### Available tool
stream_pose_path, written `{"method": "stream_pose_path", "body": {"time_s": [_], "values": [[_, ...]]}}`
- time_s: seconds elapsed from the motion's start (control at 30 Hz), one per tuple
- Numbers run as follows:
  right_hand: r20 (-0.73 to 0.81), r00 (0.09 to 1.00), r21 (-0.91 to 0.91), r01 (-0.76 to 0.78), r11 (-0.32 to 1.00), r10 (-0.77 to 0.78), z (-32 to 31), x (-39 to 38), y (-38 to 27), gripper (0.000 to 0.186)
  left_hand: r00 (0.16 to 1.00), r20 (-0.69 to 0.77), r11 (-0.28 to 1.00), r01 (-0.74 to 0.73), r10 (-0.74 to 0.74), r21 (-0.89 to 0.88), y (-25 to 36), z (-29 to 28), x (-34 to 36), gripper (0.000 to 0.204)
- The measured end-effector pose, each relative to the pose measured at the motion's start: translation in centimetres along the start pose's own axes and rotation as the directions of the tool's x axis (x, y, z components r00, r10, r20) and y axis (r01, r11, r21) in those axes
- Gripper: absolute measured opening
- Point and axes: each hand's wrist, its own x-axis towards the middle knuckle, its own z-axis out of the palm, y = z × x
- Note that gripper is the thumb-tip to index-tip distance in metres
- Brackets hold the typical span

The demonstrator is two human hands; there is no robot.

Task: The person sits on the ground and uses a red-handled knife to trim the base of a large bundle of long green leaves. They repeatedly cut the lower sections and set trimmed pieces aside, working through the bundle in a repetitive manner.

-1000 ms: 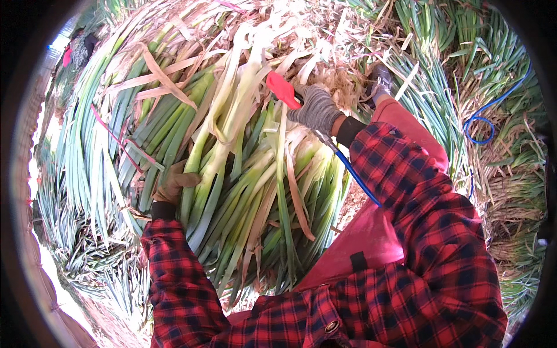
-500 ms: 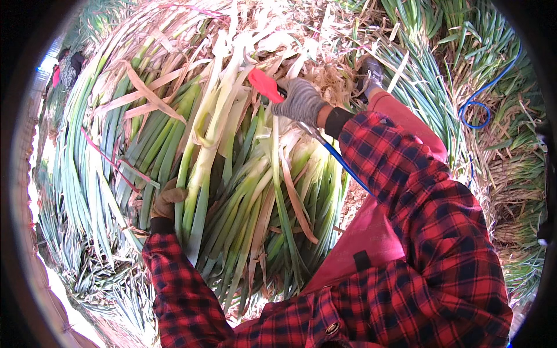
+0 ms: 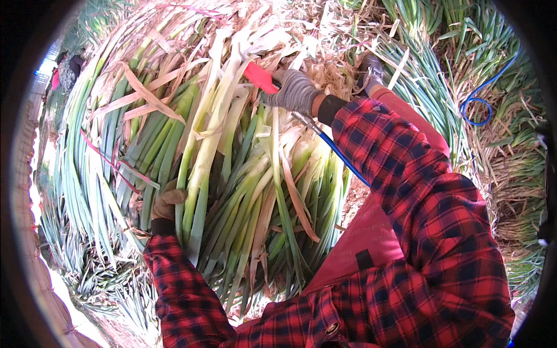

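Clamping grey-gloved right hand (image 3: 295,91) round red air gun (image 3: 261,78) fitted with blue hose (image 3: 342,157), just beside pale stalks (image 3: 227,87) of green onions (image 3: 206,148) lying on heap of more onions (image 3: 81,174), between both hands. Curling tan-gloved left hand (image 3: 167,204) against their green leaves (image 3: 199,219) at lower end, can't tell if closed on them. Wearing red-black plaid jacket (image 3: 400,145)

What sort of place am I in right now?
Likely a farm or produce yard: heaps of long, onion-like green stalks, dry leaves scattered about, and a red hand tool with a blue hose.
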Motion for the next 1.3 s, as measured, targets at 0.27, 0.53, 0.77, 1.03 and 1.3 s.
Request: {"method": "stream_pose_path", "body": {"time_s": [0.27, 0.53, 0.77, 1.03, 1.3], "values": [[0.025, 1.0, -0.012, -0.005, 1.0, 0.005, -1.2, -1.2, -0.7, 0.052, 0.996, 0.024, 0.98, -0.087, 0.084, 0.182, -1.1, -0.7, 0.4, 0.074], [0.032, 0.999, 0.176, -0.012, 0.984, 0.006, -4.4, -9.2, -2.5, 0.048, 0.989, 0.135, 0.902, -0.109, 0.057, 0.417, -2.8, 4.3, -3.9, 0.059], [0.149, 0.985, 0.22, -0.115, 0.969, 0.083, -4.4, -12.8, -3.7, 0.048, 1.0, 0.002, 0.068, -0.004, 0.029, 0.998, -3.7, 11.2, -2.5, 0.059], [0.241, 0.968, 0.335, -0.147, 0.93, 0.066, -1.8, -14.2, -3.6, 0.045, 0.469, -0.021, -0.103, 0.237, 0.883, 0.966, 8.9, 6.8, 7.0, 0.058], [0.234, 0.963, 0.274, -0.198, 0.941, 0.134, -4.1, -14.4, -4.4, 0.05, 0.742, -0.298, -0.073, 0.422, 0.601, 0.904, 10.7, 6.6, 8.1, 0.086]]}}
